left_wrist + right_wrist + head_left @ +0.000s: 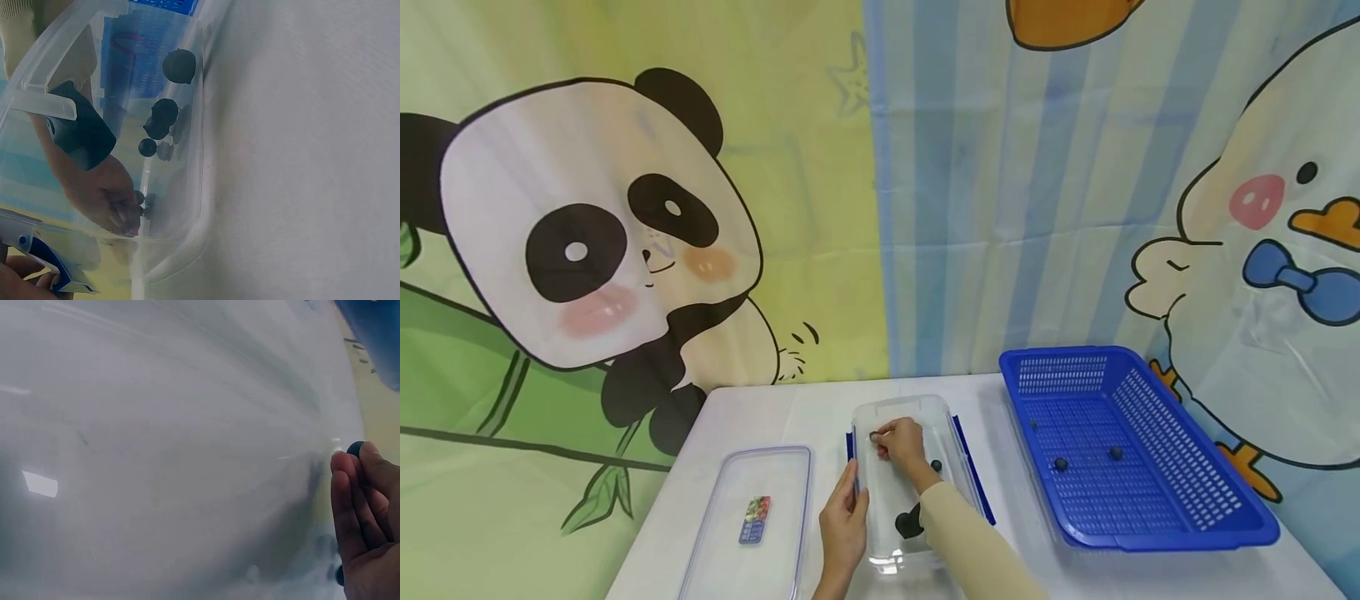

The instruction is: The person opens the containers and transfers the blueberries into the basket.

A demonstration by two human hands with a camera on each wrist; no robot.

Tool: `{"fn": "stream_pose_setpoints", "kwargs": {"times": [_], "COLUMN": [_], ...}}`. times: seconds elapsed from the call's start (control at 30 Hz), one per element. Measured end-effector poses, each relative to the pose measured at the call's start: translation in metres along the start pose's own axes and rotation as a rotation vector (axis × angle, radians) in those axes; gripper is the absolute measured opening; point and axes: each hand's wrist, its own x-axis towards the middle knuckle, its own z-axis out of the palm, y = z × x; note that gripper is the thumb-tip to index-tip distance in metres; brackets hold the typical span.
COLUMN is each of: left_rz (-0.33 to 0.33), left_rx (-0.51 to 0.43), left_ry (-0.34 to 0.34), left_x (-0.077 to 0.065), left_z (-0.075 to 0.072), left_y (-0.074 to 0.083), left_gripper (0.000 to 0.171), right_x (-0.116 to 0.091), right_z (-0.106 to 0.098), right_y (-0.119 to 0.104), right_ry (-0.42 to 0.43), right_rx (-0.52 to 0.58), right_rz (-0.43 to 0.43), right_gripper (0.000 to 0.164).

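My right hand [904, 442] is inside the clear plastic box [891, 554], toward its far left corner. Thumb and fingertips pinch a small dark blueberry [355, 449]. More blueberries [179, 65] lie on the box floor, one of them [936, 466] just right of the right wrist. A black wrist camera [910, 523] sits on that arm. My left hand [844, 531] is at the left wall of the box, fingers pointing away from me. In the left wrist view its fingers hold the blue side latch [53, 265] that hangs off the box.
To the right stands a blue slotted basket [1150, 533] with a few blueberries [1061, 464] in it. The clear lid [767, 451], with a colourful sticker [755, 520], lies left of the box on the white table [790, 417]. A cartoon-printed curtain [940, 208] hangs behind.
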Motion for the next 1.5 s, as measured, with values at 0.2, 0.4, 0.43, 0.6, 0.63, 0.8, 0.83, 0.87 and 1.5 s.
{"fn": "stream_pose_setpoints", "kwargs": {"times": [0.2,0.4,0.43,0.6,0.63,0.8,0.83,0.87,1.5], "left_rz": [0.023,0.019,0.015,-0.005,-0.011,-0.009,-0.006,-0.004,-0.006], "left_rx": [0.049,0.055,0.055,0.069,0.082,0.112,0.116,0.115,0.008], "left_ry": [0.001,0.011,0.013,0.018,0.02,0.043,0.045,0.047,-0.008], "left_x": [0.002,0.005,0.005,0.006,0.007,0.009,0.009,0.009,0.003], "left_z": [0.003,0.0,0.0,-0.005,-0.007,-0.014,-0.014,-0.015,-0.003], "left_y": [-0.025,-0.024,-0.023,-0.025,-0.025,-0.025,-0.025,-0.026,0.002], "left_gripper": [0.041,0.041,0.041,0.042,0.043,0.043,0.044,0.044,0.041], "right_x": [-0.002,-0.016,-0.02,-0.035,-0.036,-0.035,-0.034,-0.034,-0.023], "right_z": [-0.017,-0.046,-0.054,-0.105,-0.118,-0.192,-0.207,-0.221,-0.314], "right_y": [-0.026,-0.064,-0.07,-0.088,-0.09,-0.077,-0.07,-0.062,0.063], "right_ry": [-0.003,-0.033,-0.037,0.001,0.025,0.145,0.162,0.175,0.003], "right_rx": [0.046,0.057,0.047,-0.051,-0.073,-0.088,-0.083,-0.072,-0.213], "right_rz": [-0.05,-0.127,-0.144,-0.23,-0.233,-0.179,-0.165,-0.15,0.216], "right_gripper": [0.014,0.015,0.015,0.017,0.018,0.024,0.026,0.029,0.023]}}
